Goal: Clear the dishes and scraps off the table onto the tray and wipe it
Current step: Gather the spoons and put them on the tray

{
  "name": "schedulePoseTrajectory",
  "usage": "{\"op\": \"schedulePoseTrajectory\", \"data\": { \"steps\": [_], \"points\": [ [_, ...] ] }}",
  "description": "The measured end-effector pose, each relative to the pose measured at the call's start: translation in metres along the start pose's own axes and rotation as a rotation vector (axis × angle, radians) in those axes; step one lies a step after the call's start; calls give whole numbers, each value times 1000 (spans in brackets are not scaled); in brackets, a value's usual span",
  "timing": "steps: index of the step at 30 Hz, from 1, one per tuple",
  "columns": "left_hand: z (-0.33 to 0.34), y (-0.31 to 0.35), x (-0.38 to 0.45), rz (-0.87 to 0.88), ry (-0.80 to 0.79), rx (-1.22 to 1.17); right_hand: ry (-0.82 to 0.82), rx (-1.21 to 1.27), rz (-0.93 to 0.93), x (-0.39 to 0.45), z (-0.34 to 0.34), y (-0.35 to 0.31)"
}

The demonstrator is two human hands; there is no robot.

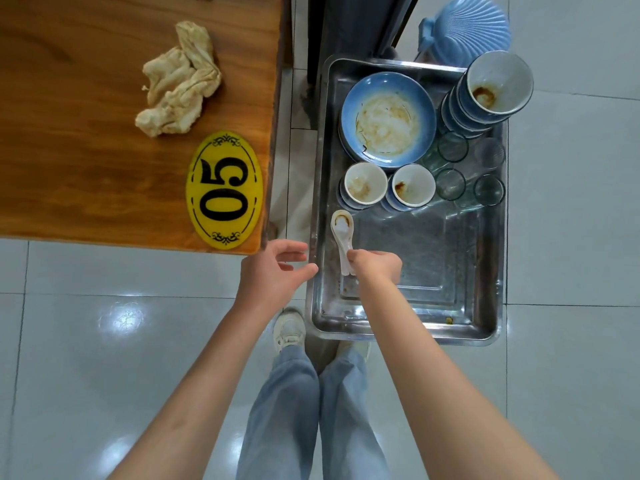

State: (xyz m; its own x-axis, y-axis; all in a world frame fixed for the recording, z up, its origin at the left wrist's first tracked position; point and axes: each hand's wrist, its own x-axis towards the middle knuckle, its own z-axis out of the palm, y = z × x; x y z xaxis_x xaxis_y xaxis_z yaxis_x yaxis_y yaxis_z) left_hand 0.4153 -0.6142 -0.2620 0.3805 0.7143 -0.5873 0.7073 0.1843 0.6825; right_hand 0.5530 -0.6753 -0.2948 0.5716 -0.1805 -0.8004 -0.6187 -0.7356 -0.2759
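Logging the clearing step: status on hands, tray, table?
Right hand pinching white ceramic spoons over steel tray. Left hand open, empty. Crumpled beige rag on wooden table, wipe pending. Nothing blocking.

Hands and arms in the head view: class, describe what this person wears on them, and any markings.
Both forearms are bare with no sleeves in view. The left hand and right hand wear no gloves, rings, watch or bands. No markings show.

Cloth (178, 81) on table (69, 168), tray (485, 327) to its right (plate (388, 119), bowls (488, 88), spoons (343, 237) inside)
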Motion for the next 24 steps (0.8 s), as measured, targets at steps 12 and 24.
{"op": "schedulePoseTrajectory", "data": {
  "steps": [12, 24],
  "points": [
    [4, -4, -1, -24, -6, 20, -53, 38, -2, 3, 0, 7],
    [11, -8, -3, -26, 0, 45, -66, 57, -31, 6, 0, 8]
  ]
}}
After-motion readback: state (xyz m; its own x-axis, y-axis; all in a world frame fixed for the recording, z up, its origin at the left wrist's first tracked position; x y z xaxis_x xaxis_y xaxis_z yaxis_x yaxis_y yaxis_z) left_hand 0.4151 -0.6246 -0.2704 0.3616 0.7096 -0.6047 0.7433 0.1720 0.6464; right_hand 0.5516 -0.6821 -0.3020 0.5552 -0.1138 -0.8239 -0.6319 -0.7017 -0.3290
